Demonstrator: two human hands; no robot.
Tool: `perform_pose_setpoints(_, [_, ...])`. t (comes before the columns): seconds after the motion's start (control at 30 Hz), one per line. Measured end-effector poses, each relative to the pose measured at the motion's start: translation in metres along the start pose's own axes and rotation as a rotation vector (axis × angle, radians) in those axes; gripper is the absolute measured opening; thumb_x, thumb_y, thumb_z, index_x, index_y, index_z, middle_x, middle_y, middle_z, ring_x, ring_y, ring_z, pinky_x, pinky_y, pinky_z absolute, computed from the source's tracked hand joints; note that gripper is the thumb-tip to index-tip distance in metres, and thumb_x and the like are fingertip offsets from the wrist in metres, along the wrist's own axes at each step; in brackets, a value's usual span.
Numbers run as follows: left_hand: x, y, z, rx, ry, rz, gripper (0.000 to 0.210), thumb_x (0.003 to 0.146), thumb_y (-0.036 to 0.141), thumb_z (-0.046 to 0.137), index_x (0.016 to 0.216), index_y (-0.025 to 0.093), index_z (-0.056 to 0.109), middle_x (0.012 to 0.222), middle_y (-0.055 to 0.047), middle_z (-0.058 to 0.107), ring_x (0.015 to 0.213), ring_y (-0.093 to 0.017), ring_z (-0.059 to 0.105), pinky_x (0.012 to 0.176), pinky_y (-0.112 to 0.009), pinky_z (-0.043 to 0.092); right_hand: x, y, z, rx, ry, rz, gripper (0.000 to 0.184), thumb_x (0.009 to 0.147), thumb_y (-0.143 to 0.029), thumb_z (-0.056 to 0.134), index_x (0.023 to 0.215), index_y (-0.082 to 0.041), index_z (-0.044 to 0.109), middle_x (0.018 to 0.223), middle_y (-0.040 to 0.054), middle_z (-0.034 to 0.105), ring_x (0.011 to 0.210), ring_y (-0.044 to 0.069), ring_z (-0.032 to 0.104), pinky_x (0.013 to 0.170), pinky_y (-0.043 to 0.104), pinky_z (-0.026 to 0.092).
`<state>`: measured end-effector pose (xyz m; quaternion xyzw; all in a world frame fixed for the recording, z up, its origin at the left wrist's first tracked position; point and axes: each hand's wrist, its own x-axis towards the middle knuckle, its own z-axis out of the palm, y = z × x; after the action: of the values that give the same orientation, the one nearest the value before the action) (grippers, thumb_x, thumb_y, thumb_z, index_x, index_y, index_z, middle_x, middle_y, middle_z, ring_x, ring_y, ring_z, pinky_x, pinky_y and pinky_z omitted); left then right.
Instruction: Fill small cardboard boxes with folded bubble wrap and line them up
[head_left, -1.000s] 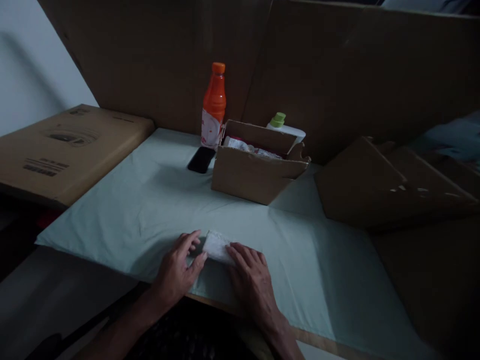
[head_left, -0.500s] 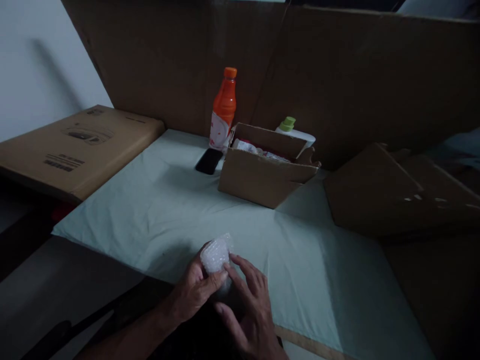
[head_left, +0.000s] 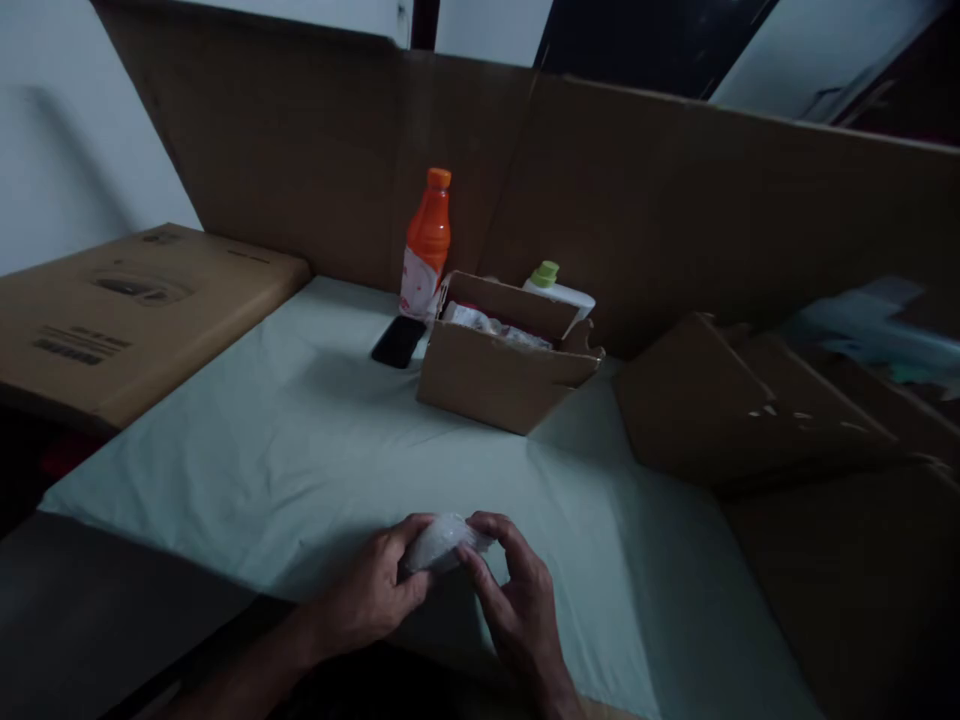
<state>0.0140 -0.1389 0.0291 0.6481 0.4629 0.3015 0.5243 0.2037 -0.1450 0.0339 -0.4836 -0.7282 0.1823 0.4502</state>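
Translucent packet [head_left: 439, 545] held over near side of worktop [head_left: 330, 455], 7 o'clock from open carton [head_left: 484, 385]. Left hand [head_left: 375, 588] clamped round its 9-o'clock end; right hand [head_left: 523, 590] pinching 3-o'clock edge. Step apparently fingertip work on packet; next move seems to call for steady left grip.

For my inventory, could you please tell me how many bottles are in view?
2: an orange bottle behind the phone, and a green-capped bottle behind the open box; others may be hidden.

Two hands [head_left: 379, 585] [head_left: 521, 595], one whitish packet [head_left: 442, 543], two bottles [head_left: 430, 235] [head_left: 561, 293], one phone [head_left: 397, 343], one printed box [head_left: 161, 325], one small open box [head_left: 491, 387]; right-hand cardboard [head_left: 682, 405] too murky to count tbh.
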Motion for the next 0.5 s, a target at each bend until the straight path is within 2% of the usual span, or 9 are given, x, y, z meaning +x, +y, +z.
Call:
perform_pose_setpoints(0.1, [0.001,-0.002,-0.002,-0.038,-0.014,0.001,0.034,0.088,0.019,0.054,0.121,0.022,0.062,0.113,-0.003,0.071,0.097,-0.018,0.067,0.086,-0.025,0.052,0.0,0.005,-0.013,0.017,-0.072,0.055,0.018,0.092,-0.029,0.065,0.109,-0.025,0.062,0.096,0.0011,0.072,0.086,0.016,0.07,0.078,0.023,0.057])
perform_pose_setpoints(0.2, [0.002,-0.001,-0.001,-0.033,-0.013,0.04,0.032,0.09,0.02,0.052,0.121,0.025,0.063,0.111,-0.002,0.072,0.096,-0.017,0.067,0.085,-0.024,0.052,0.004,0.004,-0.029,0.032,-0.151,0.041,0.047,0.092,-0.042,0.065,0.134,-0.026,0.053,0.114,0.0053,0.071,0.099,0.018,0.069,0.087,0.025,0.057])
perform_pose_setpoints(0.27, [0.002,-0.002,0.001,0.021,-0.029,0.083,0.034,0.088,0.018,0.052,0.119,0.026,0.063,0.111,-0.002,0.072,0.096,-0.018,0.067,0.085,-0.025,0.052,0.007,0.004,-0.034,0.055,-0.208,0.014,0.06,0.092,-0.051,0.063,0.143,-0.025,0.046,0.119,0.0081,0.07,0.099,0.019,0.069,0.086,0.027,0.057])
perform_pose_setpoints(0.3, [0.003,-0.003,0.002,0.069,-0.052,0.101,0.035,0.085,0.016,0.053,0.116,0.026,0.065,0.109,-0.002,0.073,0.094,-0.019,0.068,0.084,-0.026,0.053,0.008,0.004,-0.035,0.054,-0.245,0.004,0.056,0.092,-0.052,0.062,0.14,-0.025,0.049,0.117,0.0079,0.071,0.097,0.019,0.069,0.084,0.027,0.057])
perform_pose_setpoints(0.4, [0.005,-0.004,-0.003,0.26,-0.177,0.108,0.033,0.079,0.011,0.053,0.105,0.025,0.068,0.099,-0.002,0.074,0.09,-0.02,0.069,0.083,-0.029,0.054,0.01,0.004,-0.034,-0.003,-0.408,0.037,0.021,0.094,-0.036,0.063,0.113,-0.027,0.065,0.1,0.0014,0.074,0.088,0.017,0.07,0.08,0.025,0.055])
perform_pose_setpoints(0.43, [0.007,-0.003,-0.008,0.327,-0.224,0.107,0.034,0.078,0.013,0.056,0.107,0.025,0.068,0.103,-0.003,0.074,0.094,-0.022,0.069,0.086,-0.032,0.054,0.011,0.004,-0.034,-0.038,-0.452,0.072,0.013,0.093,-0.029,0.063,0.105,-0.027,0.067,0.095,-0.0005,0.073,0.087,0.016,0.069,0.079,0.025,0.054])
perform_pose_setpoints(0.5, [0.016,0.007,-0.024,0.448,-0.264,0.151,0.047,0.077,0.022,0.066,0.123,0.024,0.064,0.123,-0.007,0.07,0.112,-0.027,0.065,0.097,-0.038,0.053,0.013,0.002,-0.04,-0.111,-0.486,0.16,0.01,0.09,-0.024,0.065,0.099,-0.026,0.068,0.089,-0.0017,0.072,0.084,0.016,0.068,0.078,0.025,0.052])
